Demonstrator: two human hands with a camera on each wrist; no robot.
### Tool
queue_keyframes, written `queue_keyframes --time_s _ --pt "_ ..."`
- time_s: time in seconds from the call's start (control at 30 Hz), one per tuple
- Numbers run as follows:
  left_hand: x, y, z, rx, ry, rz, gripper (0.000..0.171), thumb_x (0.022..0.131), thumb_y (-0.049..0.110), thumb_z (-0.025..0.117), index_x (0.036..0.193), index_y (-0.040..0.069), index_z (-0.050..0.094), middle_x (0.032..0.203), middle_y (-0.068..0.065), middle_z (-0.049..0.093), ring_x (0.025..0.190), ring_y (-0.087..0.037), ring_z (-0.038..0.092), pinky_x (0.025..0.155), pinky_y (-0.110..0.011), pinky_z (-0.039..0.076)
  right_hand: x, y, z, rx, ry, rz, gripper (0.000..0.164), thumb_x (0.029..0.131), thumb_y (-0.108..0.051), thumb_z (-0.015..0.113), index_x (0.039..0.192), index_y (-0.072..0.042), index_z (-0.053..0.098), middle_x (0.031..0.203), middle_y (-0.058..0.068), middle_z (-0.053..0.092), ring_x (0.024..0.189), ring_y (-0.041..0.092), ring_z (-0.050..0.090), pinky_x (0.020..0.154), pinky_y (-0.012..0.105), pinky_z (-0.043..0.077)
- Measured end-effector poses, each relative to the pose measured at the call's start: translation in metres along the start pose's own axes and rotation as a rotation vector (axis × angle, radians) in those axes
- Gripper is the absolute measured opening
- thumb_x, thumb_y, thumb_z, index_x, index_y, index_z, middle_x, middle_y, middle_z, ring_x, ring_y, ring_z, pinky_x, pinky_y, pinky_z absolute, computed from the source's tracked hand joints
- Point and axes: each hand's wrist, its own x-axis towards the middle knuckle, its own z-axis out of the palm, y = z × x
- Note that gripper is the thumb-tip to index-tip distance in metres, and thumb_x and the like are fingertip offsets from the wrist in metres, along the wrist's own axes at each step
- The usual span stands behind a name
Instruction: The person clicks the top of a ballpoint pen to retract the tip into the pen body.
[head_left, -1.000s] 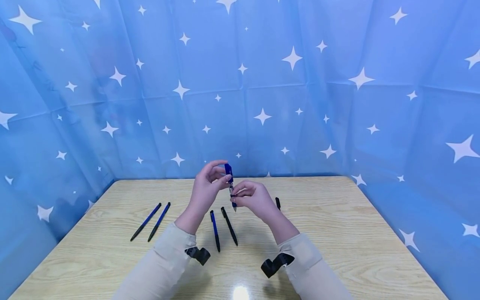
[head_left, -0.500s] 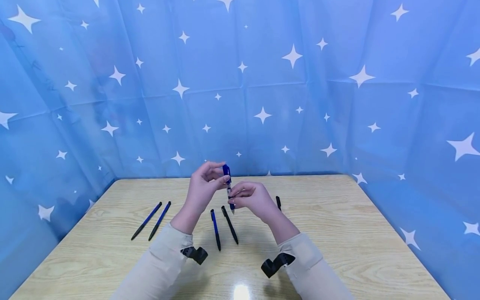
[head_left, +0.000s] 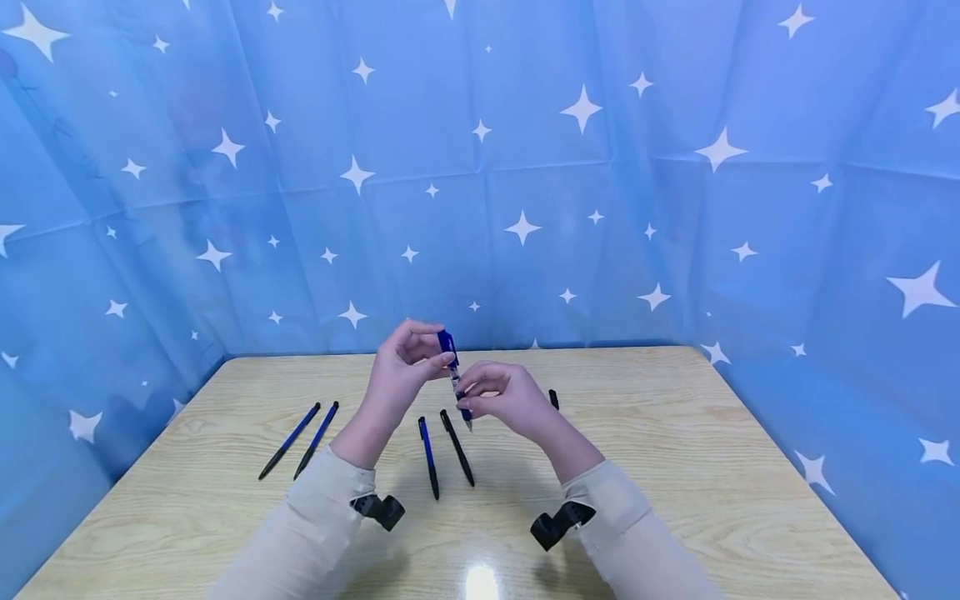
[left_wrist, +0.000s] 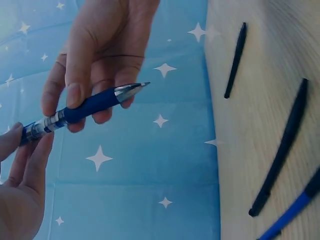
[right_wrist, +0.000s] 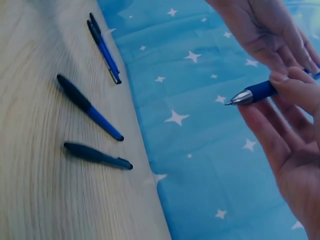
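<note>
behind the table [head_left: 675, 467], fingers [head_left: 438, 360] hide the pen [head_left: 454, 379] barrel's middle.

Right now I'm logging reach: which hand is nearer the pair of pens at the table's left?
Left. The left hand is nearer the pair of pens; the right hand is farther.

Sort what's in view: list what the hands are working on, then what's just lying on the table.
In hand:
- blue pen, held above the table, tip down
- left hand pinching its upper end
- right hand gripping its lower barrel

Lying about:
- two pens at left
- blue pen and black pen below the hands
- small black piece beyond the right hand
</note>
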Motion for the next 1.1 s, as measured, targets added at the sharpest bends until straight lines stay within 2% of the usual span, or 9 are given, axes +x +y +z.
queue_keyframes --time_s 0.2,0.4,0.63,0.73,0.83,0.93,1.1 --pt "-0.006 0.001 -0.012 0.204 -0.081 0.020 0.051 0.086 0.006 0.075 0.132 0.018 0.056 0.107 -0.007 0.064 0.096 -0.021 0.067 0.084 -0.038 0.054 -0.001 0.002 -0.009 -0.101 -0.055 -0.043 0.021 0.088 0.003 0.067 0.107 -0.006 0.073 0.116 0.007 0.061 0.095 0.024 0.066 0.078 0.039 0.057" --pt "-0.012 -0.005 -0.026 0.245 -0.154 -0.031 0.060 0.087 0.006 0.074 0.140 0.023 0.050 0.121 -0.006 0.061 0.111 -0.033 0.061 0.086 -0.037 0.054 -0.001 0.008 -0.019 -0.154 -0.104 -0.037 0.028 0.090 -0.001 0.067 0.117 -0.007 0.071 0.126 0.008 0.057 0.094 0.024 0.067 0.075 0.038 0.058" --pt "-0.019 -0.010 -0.040 0.321 -0.147 -0.091 0.060 0.088 0.008 0.073 0.142 0.020 0.048 0.123 -0.008 0.058 0.110 -0.026 0.061 0.088 -0.037 0.053 -0.001 0.019 -0.025 -0.162 -0.109 0.047 0.041 0.092 -0.002 0.066 0.132 -0.012 0.063 0.136 0.006 0.048 0.103 0.026 0.060 0.074 0.040 0.058" --pt "-0.023 -0.012 -0.046 0.368 -0.133 -0.110 0.058 0.089 0.010 0.073 0.141 0.019 0.049 0.123 -0.008 0.058 0.107 -0.024 0.062 0.088 -0.038 0.053 0.001 0.027 -0.025 -0.118 -0.090 0.107 0.047 0.091 0.000 0.066 0.136 -0.014 0.060 0.140 0.005 0.044 0.102 0.028 0.059 0.074 0.042 0.058" --pt "-0.026 -0.019 -0.054 0.408 -0.121 -0.118 0.056 0.089 0.011 0.073 0.140 0.019 0.050 0.122 -0.007 0.058 0.104 -0.023 0.063 0.087 -0.038 0.054 0.002 0.035 -0.024 -0.059 -0.076 0.171 0.053 0.090 0.004 0.066 0.138 -0.017 0.058 0.142 0.007 0.045 0.099 0.028 0.062 0.073 0.043 0.058" --pt "-0.030 -0.023 -0.062 0.439 -0.108 -0.147 0.057 0.089 0.011 0.073 0.140 0.019 0.049 0.123 -0.007 0.058 0.102 -0.022 0.064 0.084 -0.038 0.055 0.005 0.046 -0.025 -0.051 -0.083 0.210 0.055 0.089 0.005 0.067 0.136 -0.021 0.059 0.136 0.010 0.051 0.094 0.026 0.066 0.072 0.042 0.058" --pt "-0.036 -0.029 -0.074 0.466 -0.115 -0.185 0.060 0.089 0.012 0.073 0.142 0.018 0.047 0.127 -0.010 0.055 0.101 -0.023 0.064 0.083 -0.039 0.055 0.007 0.056 -0.024 -0.126 -0.108 0.273 0.056 0.087 0.005 0.069 0.138 -0.016 0.058 0.125 0.011 0.054 0.087 0.025 0.068 0.071 0.039 0.058"
